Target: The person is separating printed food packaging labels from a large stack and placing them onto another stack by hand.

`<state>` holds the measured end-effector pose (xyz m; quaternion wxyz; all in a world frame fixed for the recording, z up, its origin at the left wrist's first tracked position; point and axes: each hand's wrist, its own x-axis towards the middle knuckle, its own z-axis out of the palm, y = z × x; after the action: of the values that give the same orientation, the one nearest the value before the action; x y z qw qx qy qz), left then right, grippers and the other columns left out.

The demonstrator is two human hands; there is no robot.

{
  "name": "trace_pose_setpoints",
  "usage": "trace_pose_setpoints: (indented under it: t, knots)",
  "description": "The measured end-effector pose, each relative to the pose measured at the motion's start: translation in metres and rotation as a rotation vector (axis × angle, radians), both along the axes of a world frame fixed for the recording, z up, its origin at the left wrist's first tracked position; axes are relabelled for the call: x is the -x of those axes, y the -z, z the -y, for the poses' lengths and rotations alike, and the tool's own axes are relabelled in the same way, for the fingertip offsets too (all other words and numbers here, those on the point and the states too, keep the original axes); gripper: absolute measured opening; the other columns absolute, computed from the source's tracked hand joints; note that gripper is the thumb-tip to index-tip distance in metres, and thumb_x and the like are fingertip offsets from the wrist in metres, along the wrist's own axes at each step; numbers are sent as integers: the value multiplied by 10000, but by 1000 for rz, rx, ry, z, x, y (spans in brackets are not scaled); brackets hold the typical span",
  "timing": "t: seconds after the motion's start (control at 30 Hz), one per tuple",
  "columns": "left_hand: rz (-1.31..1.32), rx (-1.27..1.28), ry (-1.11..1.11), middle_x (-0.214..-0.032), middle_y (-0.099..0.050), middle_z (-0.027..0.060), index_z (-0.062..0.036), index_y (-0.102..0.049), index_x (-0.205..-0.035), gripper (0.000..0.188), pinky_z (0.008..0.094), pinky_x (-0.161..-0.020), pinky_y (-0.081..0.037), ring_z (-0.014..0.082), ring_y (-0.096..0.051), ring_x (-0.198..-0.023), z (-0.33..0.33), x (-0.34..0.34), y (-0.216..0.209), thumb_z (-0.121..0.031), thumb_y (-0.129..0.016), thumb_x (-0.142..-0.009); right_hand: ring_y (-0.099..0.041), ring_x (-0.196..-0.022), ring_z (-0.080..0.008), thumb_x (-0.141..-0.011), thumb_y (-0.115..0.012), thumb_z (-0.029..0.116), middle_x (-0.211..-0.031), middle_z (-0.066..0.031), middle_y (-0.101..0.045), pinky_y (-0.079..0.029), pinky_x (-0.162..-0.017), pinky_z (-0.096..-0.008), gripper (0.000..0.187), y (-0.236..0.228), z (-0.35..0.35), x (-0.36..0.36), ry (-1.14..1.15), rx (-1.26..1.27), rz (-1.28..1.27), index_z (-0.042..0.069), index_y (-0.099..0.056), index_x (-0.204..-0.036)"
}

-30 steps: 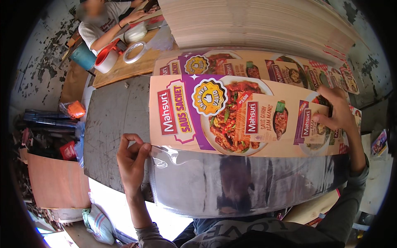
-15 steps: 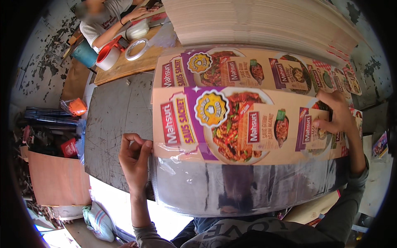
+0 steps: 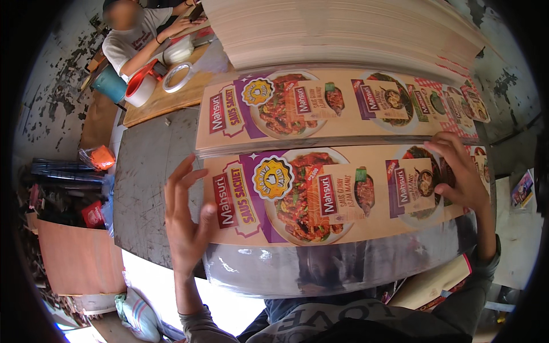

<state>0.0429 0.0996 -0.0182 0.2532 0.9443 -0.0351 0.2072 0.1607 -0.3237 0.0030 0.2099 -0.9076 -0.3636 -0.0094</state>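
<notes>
Surroundings first: tall stack of plain brown boards (image 3: 343, 31) at far side of the dark metal table (image 3: 148, 194); just in front of it a pile of printed cardboard sheets (image 3: 337, 108), colour-printed w/ food-dish graphics, long edges running left-right. Beyond table's far-left corner, a wooden bench (image 3: 166, 100) w/ a red tape roll (image 3: 143, 88) and two white tape rolls (image 3: 177, 68); another person (image 3: 140, 34) seated there, arms on the bench. Left of table on floor: blue bucket (image 3: 110, 84), orange bag (image 3: 98, 157), brown board (image 3: 74, 257) leaning. Nothing lies between my hands and the work. The top printed sheet (image 3: 343, 194) lies flat on the table's near portion, on the shiny plastic film (image 3: 320, 268) that covers the near edge, just nearer me than the pile and overlapping its near edge. Long axis runs left-right across my view, slightly curved by the lens; printed face up, print reading from my left to my right. My left hand (image 3: 186, 223) rests at the sheet's left short end, fingers spread and extended, palm pressing the edge, thumb on the printed face; not pinching. My right hand (image 3: 460, 174) lies flat on the right end, fingers spread & slightly curled over the print, pressing down; no pinch visible there either.
</notes>
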Motion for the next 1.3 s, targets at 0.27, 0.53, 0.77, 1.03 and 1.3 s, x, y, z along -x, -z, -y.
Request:
trace_pose_setpoints:
  t: [0.27, 0.53, 0.77, 1.03, 1.3]
  knots:
    - [-177, -289, 170, -1303, -397, 179, -38, -475, -1199, 732, 558, -1023, -180, 373, -375, -1215, 26, -16, -5, -647, -371, -807, -439, -1121, -327, -818, -523, 441, -1211, -161, -426, -349, -935, -379, 569, 1, 56, 13, 288, 47, 69, 24, -460, -1201]
    - [-47, -277, 166, -1186, -490, 197, -16, -481, -1178, 597, 500, -957, -325, 367, -474, -1103, 27, -21, 1, -387, -639, -738, -506, -941, -278, -835, -506, 320, -1099, -161, -497, -401, -801, -338, 415, 18, 76, 16, 378, -67, 248, 8, -500, -1110]
    - [3, -311, 99, -935, -544, 112, -32, -561, -1058, 535, 390, -819, -351, 269, -502, -867, 32, -16, 0, -302, -748, -636, -462, -682, -218, -820, -524, 329, -831, -105, -484, -374, -607, -311, 331, 22, 77, 17, 422, -81, 318, 1, -504, -865]
    - [31, -328, 73, -761, -521, 55, -34, -617, -863, 369, 370, -809, -330, 225, -468, -760, 34, -13, -1, -292, -750, -636, -452, -646, -228, -807, -547, 345, -740, -103, -443, -362, -584, -319, 362, 23, 80, 18, 423, -63, 311, -3, -479, -734]
    - [-3, -360, 118, -933, -557, 89, -47, -604, -968, 456, 458, -914, -295, 256, -509, -882, 30, -4, -3, -356, -735, -658, -455, -674, -223, -788, -575, 377, -780, -100, -438, -361, -594, -317, 390, 17, 84, 20, 340, -53, 273, -1, -482, -759]
